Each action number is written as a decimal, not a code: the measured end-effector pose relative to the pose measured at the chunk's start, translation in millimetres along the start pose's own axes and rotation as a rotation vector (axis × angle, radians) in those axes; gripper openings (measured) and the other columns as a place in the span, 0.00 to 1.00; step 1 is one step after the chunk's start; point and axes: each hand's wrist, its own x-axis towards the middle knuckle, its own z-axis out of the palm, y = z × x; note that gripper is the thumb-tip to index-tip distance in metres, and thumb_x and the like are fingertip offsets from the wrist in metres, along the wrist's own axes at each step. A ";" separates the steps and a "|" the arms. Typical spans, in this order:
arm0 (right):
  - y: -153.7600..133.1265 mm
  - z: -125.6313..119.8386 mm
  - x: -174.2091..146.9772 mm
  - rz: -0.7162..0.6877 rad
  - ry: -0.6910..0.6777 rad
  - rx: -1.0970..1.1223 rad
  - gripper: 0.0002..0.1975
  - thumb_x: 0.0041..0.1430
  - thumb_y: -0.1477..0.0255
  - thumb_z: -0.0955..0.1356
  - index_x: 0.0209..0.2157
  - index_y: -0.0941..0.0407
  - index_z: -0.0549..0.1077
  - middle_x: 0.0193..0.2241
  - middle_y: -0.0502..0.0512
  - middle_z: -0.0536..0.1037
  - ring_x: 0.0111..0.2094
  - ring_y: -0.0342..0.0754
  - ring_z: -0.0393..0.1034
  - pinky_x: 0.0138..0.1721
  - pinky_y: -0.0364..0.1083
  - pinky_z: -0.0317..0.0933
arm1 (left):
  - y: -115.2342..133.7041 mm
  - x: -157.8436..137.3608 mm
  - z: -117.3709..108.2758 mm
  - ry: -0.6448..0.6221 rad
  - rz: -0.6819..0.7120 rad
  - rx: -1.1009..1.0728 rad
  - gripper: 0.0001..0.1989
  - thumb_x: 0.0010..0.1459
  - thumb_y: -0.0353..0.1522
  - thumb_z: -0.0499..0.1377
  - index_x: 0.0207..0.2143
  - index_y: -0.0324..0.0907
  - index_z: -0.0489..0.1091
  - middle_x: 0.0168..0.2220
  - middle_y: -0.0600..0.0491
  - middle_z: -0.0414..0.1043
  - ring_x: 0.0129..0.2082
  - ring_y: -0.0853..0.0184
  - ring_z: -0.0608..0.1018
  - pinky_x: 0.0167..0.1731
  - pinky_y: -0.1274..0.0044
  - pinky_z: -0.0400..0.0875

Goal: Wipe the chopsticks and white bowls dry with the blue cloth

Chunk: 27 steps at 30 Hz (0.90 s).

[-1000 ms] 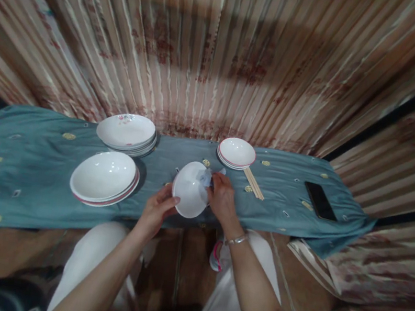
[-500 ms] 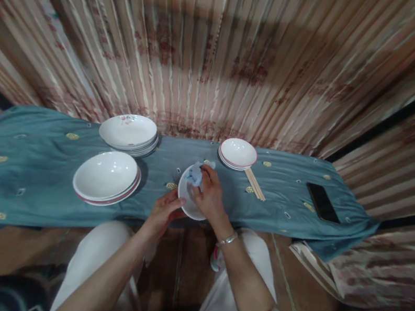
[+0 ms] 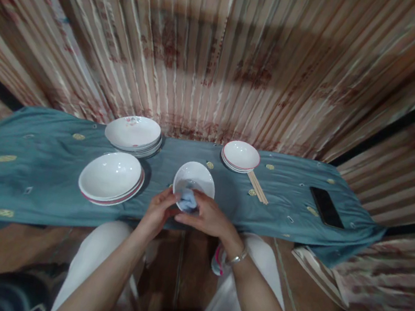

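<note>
A small white bowl (image 3: 197, 172) is held over the front middle of the cloth-covered table, its opening facing me. My left hand (image 3: 159, 210) grips its near left rim, thumb on top and fingers underneath. My right hand (image 3: 211, 215) is closed on a light blue cloth (image 3: 188, 200), pressed against the near rim of the bowl. Part of the cloth is hidden by the right fingers. Left of my hands stands a stack of deep white bowls (image 3: 110, 176) with red rims. Behind it is a stack of white plates (image 3: 133, 132) with a floral print.
A stack of small red-rimmed dishes (image 3: 241, 154) stands at the back right, with wooden chopsticks (image 3: 258, 187) beside it. Further right lies a black phone (image 3: 326, 207). A teal patterned tablecloth (image 3: 49, 171) covers the table, and a pleated curtain (image 3: 207, 60) hangs behind.
My right hand has moved the blue cloth from the bowl's far side down to its near rim. The left hand still holds the bowl. The view has shifted slightly.
</note>
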 end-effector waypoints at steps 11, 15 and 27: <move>-0.3 -2.7 -6.0 0.144 0.244 0.166 0.09 0.57 0.66 0.67 0.35 0.57 0.74 0.29 0.51 0.77 0.31 0.48 0.70 0.35 0.45 0.62 | 2.8 -1.7 1.2 -0.046 0.016 -0.007 0.24 0.42 0.42 0.69 0.41 0.40 0.77 0.46 0.45 0.75 0.47 0.56 0.74 0.40 0.69 0.73; 11.7 -6.5 -2.0 0.262 0.426 0.585 0.12 0.50 0.62 0.72 0.28 0.57 0.75 0.23 0.47 0.75 0.25 0.44 0.67 0.28 0.42 0.60 | -3.2 4.8 0.0 -0.002 0.065 0.085 0.25 0.41 0.42 0.69 0.43 0.42 0.77 0.53 0.45 0.71 0.54 0.53 0.70 0.49 0.66 0.68; 39.4 -17.6 -1.8 0.359 0.593 1.284 0.15 0.40 0.64 0.77 0.31 0.54 0.76 0.27 0.48 0.81 0.30 0.47 0.76 0.37 0.46 0.70 | 10.8 17.2 -13.6 0.098 0.062 -0.034 0.19 0.49 0.45 0.64 0.36 0.39 0.76 0.39 0.46 0.78 0.42 0.63 0.78 0.42 0.74 0.70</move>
